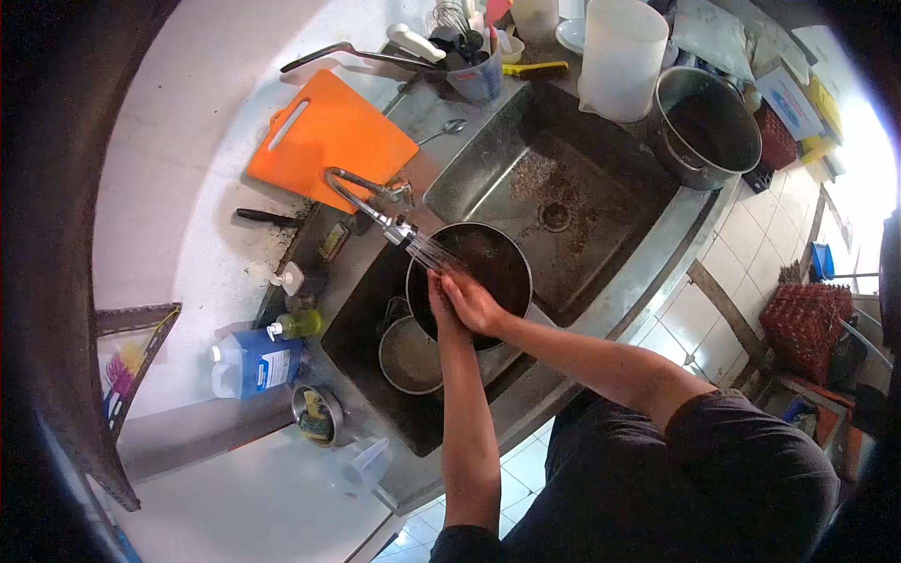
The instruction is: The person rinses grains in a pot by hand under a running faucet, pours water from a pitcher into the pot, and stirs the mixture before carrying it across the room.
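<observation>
Water sprays from the faucet (402, 231) onto my two hands, which are pressed together just below its nozzle. My left hand (438, 298) points up toward the spray, its fingers stretched out and partly covered by the other hand. Laid against it from the right is my right hand (475, 306), fingers extended and holding no object. Both are over the near side of a dark round pan (514, 258) that straddles the divider between the two sink basins. Beside my left wrist, a smaller pot (411, 355) with pale cloudy contents sits in the left basin.
An orange cutting board (328, 141) leans behind the faucet. Left of the sink are a blue jug (258, 364), a green soap bottle (298, 325) and a metal bowl with sponges (317, 415). Food bits lie in the right basin (601, 188); a large pot (704, 127) stands past it.
</observation>
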The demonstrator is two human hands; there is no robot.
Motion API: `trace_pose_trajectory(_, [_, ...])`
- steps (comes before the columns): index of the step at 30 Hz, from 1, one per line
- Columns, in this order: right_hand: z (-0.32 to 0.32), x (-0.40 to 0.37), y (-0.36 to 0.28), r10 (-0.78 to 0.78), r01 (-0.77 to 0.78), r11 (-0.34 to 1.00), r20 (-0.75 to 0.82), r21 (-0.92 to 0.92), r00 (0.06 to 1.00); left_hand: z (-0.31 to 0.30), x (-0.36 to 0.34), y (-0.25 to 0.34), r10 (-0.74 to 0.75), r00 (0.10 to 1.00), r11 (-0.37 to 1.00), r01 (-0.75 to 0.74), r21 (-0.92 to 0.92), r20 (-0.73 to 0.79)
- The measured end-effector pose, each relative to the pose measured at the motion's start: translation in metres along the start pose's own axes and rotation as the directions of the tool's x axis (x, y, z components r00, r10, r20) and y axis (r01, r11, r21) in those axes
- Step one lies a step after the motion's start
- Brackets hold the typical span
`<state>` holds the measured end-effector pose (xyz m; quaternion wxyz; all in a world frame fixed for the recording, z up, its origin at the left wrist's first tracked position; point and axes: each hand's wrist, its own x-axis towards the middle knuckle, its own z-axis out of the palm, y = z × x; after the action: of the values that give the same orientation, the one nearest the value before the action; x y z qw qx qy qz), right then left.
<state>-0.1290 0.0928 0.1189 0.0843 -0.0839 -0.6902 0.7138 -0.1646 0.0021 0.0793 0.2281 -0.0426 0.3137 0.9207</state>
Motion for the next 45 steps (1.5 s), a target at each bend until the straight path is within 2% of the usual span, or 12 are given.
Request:
trace_pose_trajectory(3, [-0.006,0.014,-0.002,0.268,-0.288,0.954,0.2,0.079,0.942,-0.008,0.002,-0.013,-0.005,0.999,1.0,0.004,-0.022,-0.049])
trace_pose_trajectory(23, [-0.028,0.009,-0.01,-0.046,0.131,0.978,0.453,-0.159,0.89,0.028,0.005,0.023,-0.107,0.976,0.985,0.13,0.113,-0.191])
trace_pose_trajectory(25, [-0.046,0.017,-0.025,0.429,0.152,0.753,0.653,-0.641,0.625,0.032,0.005,0.038,-0.006,0.999,0.068,-0.044,0.997,0.044])
trace_pose_trajectory(29, [-0.037,0.011,0.043,0.427,0.461,0.27,0.534,-0.846,0.73,-0.009,0.012,0.015,0.067,0.789,-0.584,-0.465,0.665,0.611])
trace_pose_trajectory(32, [-0.017,0.009,0.078,0.424,0.418,0.226,0.475,-0.88,0.771,0.002,0.0,0.0,0.163,0.905,-0.614,-0.218,0.759,0.392])
trace_pose_trajectory(33, [-0.011,0.01,0.068,0.351,-0.141,0.848,0.343,-0.51,0.871,-0.009,-0.001,0.0,0.165,0.904,-0.614,-0.218,0.759,0.393])
trace_pose_trajectory(34, [-0.01,0.016,0.06,0.413,-0.449,0.824,0.177,0.346,0.893,-0.029,0.005,0.0,0.038,0.928,-0.693,-0.242,0.679,0.37])
trace_pose_trajectory(38, [-0.018,0.03,0.059,0.253,-0.226,0.926,0.052,-0.303,0.966,-0.054,0.014,0.002,-0.123,0.97,-0.829,-0.216,0.517,0.209])
trace_pose_trajectory(40, [-0.031,0.033,0.029,0.449,-0.013,0.524,0.263,-0.851,0.854,-0.057,0.018,0.005,-0.059,0.994,-0.807,-0.1,0.582,0.089])
trace_pose_trajectory(42, [-0.033,0.037,0.068,0.351,0.026,0.735,0.413,-0.678,0.84,-0.042,0.016,0.011,-0.004,0.999,-0.77,0.024,0.637,-0.043])
trace_pose_trajectory(44, [-0.059,0.033,-0.024,0.409,-0.23,0.901,0.538,-0.369,0.737,0.012,0.006,0.021,-0.02,0.817,0.481,0.513,0.711,-0.577])
trace_pose_trajectory(45, [-0.053,0.033,-0.022,0.411,-0.227,0.899,0.541,-0.374,0.734,0.016,0.004,0.02,-0.019,0.816,0.487,0.512,0.707,-0.578])
